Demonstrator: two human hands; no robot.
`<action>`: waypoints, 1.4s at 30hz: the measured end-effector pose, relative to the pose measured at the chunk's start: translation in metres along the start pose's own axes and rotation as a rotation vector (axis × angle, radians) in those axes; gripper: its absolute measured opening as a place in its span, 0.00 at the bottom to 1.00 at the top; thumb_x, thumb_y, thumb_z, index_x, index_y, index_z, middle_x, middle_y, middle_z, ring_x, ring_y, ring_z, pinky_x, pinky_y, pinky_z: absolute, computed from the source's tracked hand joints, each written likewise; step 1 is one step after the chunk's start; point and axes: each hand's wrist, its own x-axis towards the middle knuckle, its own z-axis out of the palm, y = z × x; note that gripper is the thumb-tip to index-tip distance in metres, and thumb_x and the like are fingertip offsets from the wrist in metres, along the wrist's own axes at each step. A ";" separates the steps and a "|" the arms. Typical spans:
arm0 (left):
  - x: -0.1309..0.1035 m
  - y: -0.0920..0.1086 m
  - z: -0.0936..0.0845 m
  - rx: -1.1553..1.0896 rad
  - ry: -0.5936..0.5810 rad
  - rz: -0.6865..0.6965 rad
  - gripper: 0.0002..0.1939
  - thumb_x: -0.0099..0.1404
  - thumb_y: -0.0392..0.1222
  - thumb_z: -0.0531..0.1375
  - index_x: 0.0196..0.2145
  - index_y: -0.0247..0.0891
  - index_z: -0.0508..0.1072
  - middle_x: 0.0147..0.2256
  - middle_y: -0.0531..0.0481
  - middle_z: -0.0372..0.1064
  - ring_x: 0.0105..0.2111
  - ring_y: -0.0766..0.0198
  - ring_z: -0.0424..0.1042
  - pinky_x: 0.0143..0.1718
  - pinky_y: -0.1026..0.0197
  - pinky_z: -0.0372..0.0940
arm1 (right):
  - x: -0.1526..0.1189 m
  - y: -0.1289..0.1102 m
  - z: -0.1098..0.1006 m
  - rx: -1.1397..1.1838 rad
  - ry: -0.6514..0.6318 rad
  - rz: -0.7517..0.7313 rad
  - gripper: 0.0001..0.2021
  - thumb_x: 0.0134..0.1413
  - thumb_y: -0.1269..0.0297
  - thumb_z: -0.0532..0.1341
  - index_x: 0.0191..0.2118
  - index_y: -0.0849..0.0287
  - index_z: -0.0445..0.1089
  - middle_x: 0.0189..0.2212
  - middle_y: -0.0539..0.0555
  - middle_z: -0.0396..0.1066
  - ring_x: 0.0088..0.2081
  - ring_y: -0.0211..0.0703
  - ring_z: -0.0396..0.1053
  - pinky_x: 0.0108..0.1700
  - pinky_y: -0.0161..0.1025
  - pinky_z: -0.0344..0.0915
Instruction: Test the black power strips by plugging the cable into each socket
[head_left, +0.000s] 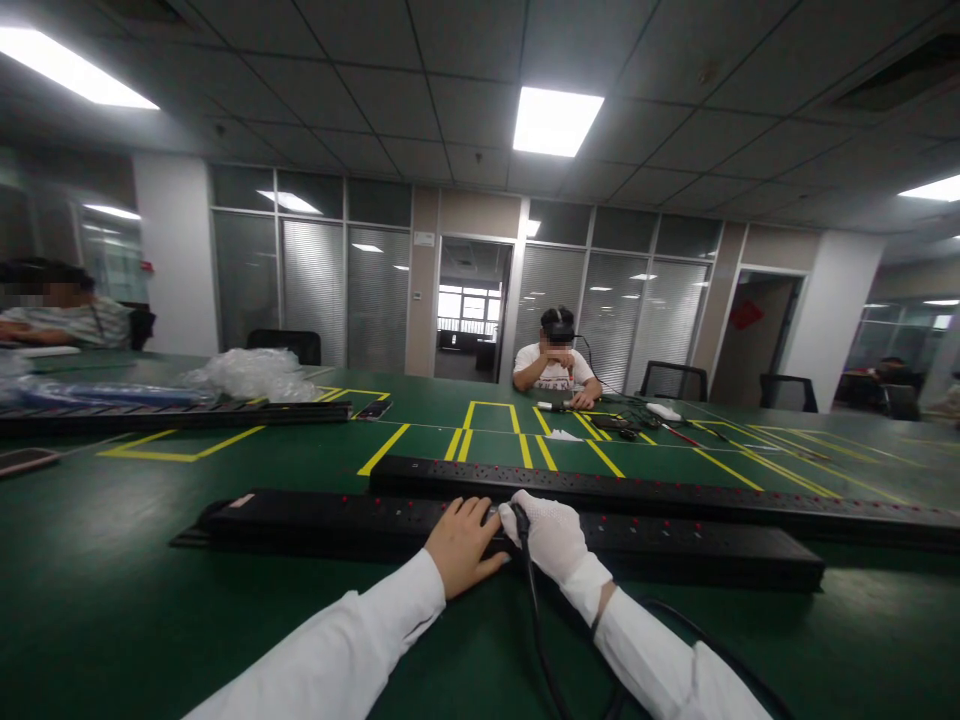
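A long black power strip [315, 520] with small red lights lies across the green table in front of me. My left hand [463, 545], bare, rests on its middle with the fingers stretched over the top and the thumb apart at the near side. Just beside it, my right hand [553, 535], in a white glove, is closed around a black plug [519, 516] at the strip's top. Whether the plug's pins sit in a socket is hidden. A black cable [534, 600] hangs from the plug toward me.
Behind lies a second long black power strip [675, 491]. Yellow tape [386, 450] marks the green table [112, 560]. Plastic wrap [251, 373] and a black bar [225, 412] lie at left, a phone [26, 461] nearer. Across sits a person [555, 365] near tangled cables [637, 415].
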 end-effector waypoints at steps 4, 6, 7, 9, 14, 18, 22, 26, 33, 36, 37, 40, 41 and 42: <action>0.000 0.000 0.000 0.002 -0.005 -0.001 0.24 0.58 0.55 0.51 0.49 0.41 0.60 0.50 0.42 0.59 0.50 0.51 0.58 0.49 0.47 0.52 | -0.001 -0.001 0.001 0.012 0.018 -0.002 0.15 0.57 0.54 0.47 0.31 0.54 0.67 0.23 0.48 0.71 0.25 0.34 0.66 0.29 0.31 0.48; -0.001 0.000 -0.001 0.005 -0.008 -0.005 0.25 0.59 0.55 0.51 0.50 0.40 0.60 0.50 0.42 0.59 0.50 0.51 0.58 0.49 0.47 0.53 | -0.001 -0.002 0.001 0.006 0.039 0.001 0.16 0.57 0.54 0.46 0.32 0.55 0.67 0.25 0.49 0.71 0.27 0.34 0.66 0.30 0.31 0.49; -0.001 0.001 -0.002 0.007 -0.008 -0.009 0.25 0.59 0.55 0.51 0.50 0.40 0.60 0.50 0.41 0.59 0.50 0.51 0.58 0.49 0.48 0.53 | -0.001 -0.003 0.001 -0.001 0.050 0.001 0.17 0.58 0.54 0.45 0.33 0.55 0.67 0.26 0.49 0.71 0.28 0.34 0.66 0.30 0.31 0.49; -0.001 0.001 -0.003 0.010 -0.006 -0.014 0.25 0.59 0.56 0.51 0.50 0.40 0.60 0.50 0.41 0.59 0.49 0.51 0.58 0.49 0.48 0.53 | -0.002 -0.004 0.000 -0.016 0.060 -0.003 0.17 0.58 0.54 0.45 0.33 0.55 0.67 0.27 0.50 0.70 0.29 0.35 0.66 0.31 0.31 0.49; 0.000 0.000 -0.004 0.008 0.002 -0.003 0.25 0.60 0.58 0.48 0.49 0.41 0.61 0.48 0.43 0.61 0.49 0.53 0.59 0.48 0.50 0.53 | -0.002 -0.004 -0.001 -0.019 0.029 -0.007 0.19 0.58 0.53 0.43 0.33 0.55 0.68 0.27 0.50 0.70 0.30 0.35 0.66 0.31 0.30 0.50; 0.000 0.000 -0.005 0.006 0.009 0.001 0.24 0.61 0.58 0.46 0.48 0.41 0.62 0.47 0.43 0.62 0.48 0.54 0.59 0.47 0.50 0.54 | -0.002 -0.003 -0.002 0.025 0.002 -0.008 0.20 0.58 0.52 0.44 0.33 0.56 0.68 0.28 0.51 0.71 0.30 0.34 0.66 0.32 0.29 0.51; 0.000 0.002 -0.007 0.017 -0.001 -0.001 0.22 0.62 0.56 0.47 0.47 0.41 0.62 0.46 0.43 0.62 0.48 0.54 0.59 0.47 0.51 0.54 | -0.003 -0.005 -0.005 0.017 -0.018 0.000 0.19 0.57 0.50 0.44 0.34 0.55 0.68 0.28 0.50 0.71 0.30 0.35 0.67 0.31 0.30 0.51; 0.000 0.003 -0.007 0.029 -0.001 -0.016 0.22 0.62 0.55 0.47 0.48 0.41 0.62 0.46 0.43 0.62 0.48 0.54 0.60 0.47 0.51 0.54 | -0.002 -0.008 -0.007 -0.012 -0.050 0.030 0.19 0.57 0.51 0.44 0.35 0.55 0.67 0.28 0.50 0.72 0.29 0.35 0.67 0.29 0.31 0.50; 0.000 0.002 -0.003 0.014 0.025 -0.017 0.22 0.62 0.55 0.47 0.49 0.42 0.62 0.47 0.43 0.61 0.48 0.54 0.59 0.47 0.50 0.54 | 0.009 0.001 -0.007 -0.021 -0.115 0.009 0.19 0.58 0.50 0.43 0.35 0.54 0.67 0.24 0.50 0.72 0.28 0.36 0.68 0.29 0.31 0.49; -0.001 0.003 -0.005 -0.001 0.024 -0.018 0.22 0.62 0.55 0.47 0.50 0.43 0.61 0.47 0.43 0.61 0.48 0.53 0.59 0.48 0.50 0.54 | 0.013 0.003 -0.007 0.003 -0.141 0.003 0.19 0.58 0.50 0.43 0.35 0.54 0.67 0.24 0.50 0.71 0.29 0.36 0.68 0.28 0.30 0.49; -0.001 0.003 -0.006 -0.003 0.019 -0.020 0.22 0.62 0.55 0.47 0.50 0.43 0.61 0.47 0.43 0.61 0.48 0.53 0.59 0.48 0.50 0.53 | 0.013 0.004 -0.007 0.009 -0.142 0.009 0.19 0.58 0.49 0.43 0.35 0.53 0.67 0.24 0.50 0.71 0.29 0.36 0.68 0.28 0.30 0.49; 0.000 0.003 -0.007 -0.008 0.008 -0.024 0.23 0.61 0.55 0.48 0.51 0.43 0.60 0.47 0.43 0.61 0.48 0.53 0.59 0.48 0.50 0.53 | 0.012 0.003 -0.006 0.009 -0.127 0.037 0.20 0.58 0.49 0.43 0.35 0.53 0.67 0.24 0.49 0.71 0.28 0.36 0.68 0.28 0.31 0.49; 0.000 0.003 -0.007 -0.010 0.006 -0.023 0.23 0.61 0.55 0.48 0.51 0.43 0.59 0.47 0.43 0.61 0.48 0.53 0.59 0.48 0.50 0.53 | 0.011 0.002 -0.005 0.006 -0.119 0.041 0.20 0.58 0.49 0.43 0.35 0.53 0.67 0.23 0.50 0.71 0.28 0.35 0.68 0.28 0.31 0.49; 0.000 0.002 -0.007 -0.011 0.006 -0.021 0.23 0.61 0.55 0.48 0.51 0.43 0.60 0.47 0.43 0.61 0.48 0.53 0.59 0.48 0.50 0.53 | 0.010 0.001 -0.005 0.001 -0.111 0.041 0.21 0.58 0.49 0.43 0.35 0.54 0.67 0.23 0.50 0.71 0.28 0.35 0.68 0.29 0.31 0.49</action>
